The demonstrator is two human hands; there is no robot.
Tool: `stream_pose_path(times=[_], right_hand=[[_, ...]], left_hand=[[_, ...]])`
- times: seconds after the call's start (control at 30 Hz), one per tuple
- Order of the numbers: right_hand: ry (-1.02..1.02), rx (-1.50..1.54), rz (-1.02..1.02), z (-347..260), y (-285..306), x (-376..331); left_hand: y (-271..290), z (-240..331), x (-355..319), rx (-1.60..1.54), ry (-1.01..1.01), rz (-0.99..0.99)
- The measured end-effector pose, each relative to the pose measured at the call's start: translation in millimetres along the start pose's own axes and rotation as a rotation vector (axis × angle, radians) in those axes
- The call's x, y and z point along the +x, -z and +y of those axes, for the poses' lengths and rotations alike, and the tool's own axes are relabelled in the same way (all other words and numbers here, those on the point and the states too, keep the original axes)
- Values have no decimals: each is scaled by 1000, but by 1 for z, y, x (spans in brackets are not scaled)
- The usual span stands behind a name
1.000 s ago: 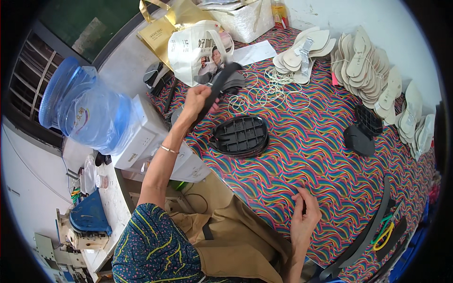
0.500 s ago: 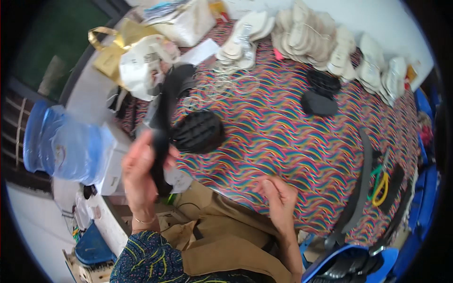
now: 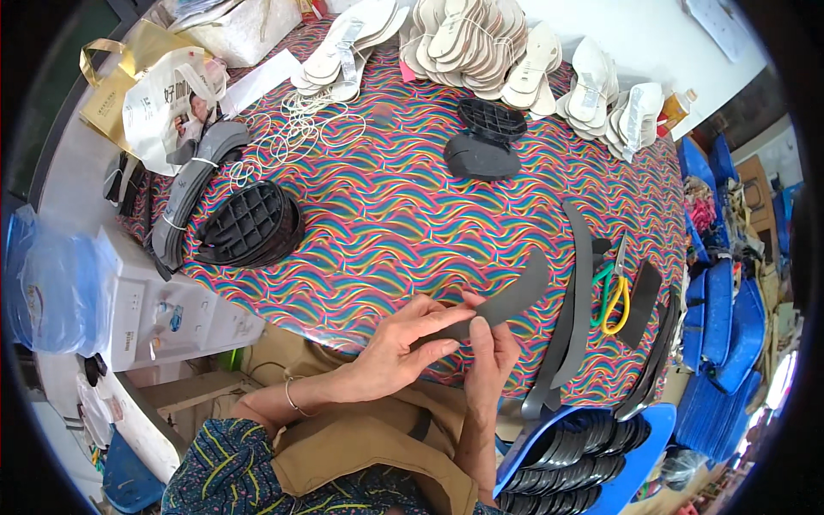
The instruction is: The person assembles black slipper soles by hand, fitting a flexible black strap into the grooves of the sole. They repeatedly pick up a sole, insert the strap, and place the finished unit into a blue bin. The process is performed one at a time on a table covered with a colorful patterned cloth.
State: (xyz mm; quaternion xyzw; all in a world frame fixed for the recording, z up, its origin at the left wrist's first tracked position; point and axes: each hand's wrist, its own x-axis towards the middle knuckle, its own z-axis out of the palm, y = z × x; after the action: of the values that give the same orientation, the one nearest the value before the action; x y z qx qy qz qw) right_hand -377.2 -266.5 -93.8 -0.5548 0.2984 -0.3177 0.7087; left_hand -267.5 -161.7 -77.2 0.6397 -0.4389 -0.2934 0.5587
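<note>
The right hand pinches a dark curved strip between its thumb and fingers, so that grip is closed on it. The left hand has its fingers on the near part of the same strip, but I cannot tell if it is squeezing it or just touching it. The strip is in front of the person, over the near edge of the table, and its round end points up and to the right. A thin bracelet goes around the left wrist. Under it all is a bright wavy cloth. To the right lie some long dark strips, then scissors with one green handle and one yellow handle, and a short dark piece just beside them. Lower down, a blue tub holds rows of shiny black pieces. On the left sits a black stack with a grid on top, near a grey bundle tied with white bands. Farther back are loops of pale string, two black pieces and piles of pale foot shapes by the wall.
</note>
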Motion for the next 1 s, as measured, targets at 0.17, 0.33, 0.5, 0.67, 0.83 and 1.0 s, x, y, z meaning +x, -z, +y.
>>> stream_pose_path(times=[0.17, 0.33, 0.5, 0.67, 0.83, 1.0], right_hand=[[23, 215, 200, 8, 28, 15], [124, 205, 295, -14, 36, 15], [231, 132, 388, -16, 24, 14], [303, 174, 460, -30, 84, 13], [207, 597, -338, -43, 186, -20], [70, -27, -417, -70, 99, -24]], left_hand=[[3, -5, -11, -508, 423, -69], [3, -11, -15, -134, 248, -141], [-13, -20, 5, 121, -152, -36], [-1, -32, 7, 81, -72, -378], [44, -7, 20, -175, -41, -466], [25, 6, 39, -51, -176, -672]])
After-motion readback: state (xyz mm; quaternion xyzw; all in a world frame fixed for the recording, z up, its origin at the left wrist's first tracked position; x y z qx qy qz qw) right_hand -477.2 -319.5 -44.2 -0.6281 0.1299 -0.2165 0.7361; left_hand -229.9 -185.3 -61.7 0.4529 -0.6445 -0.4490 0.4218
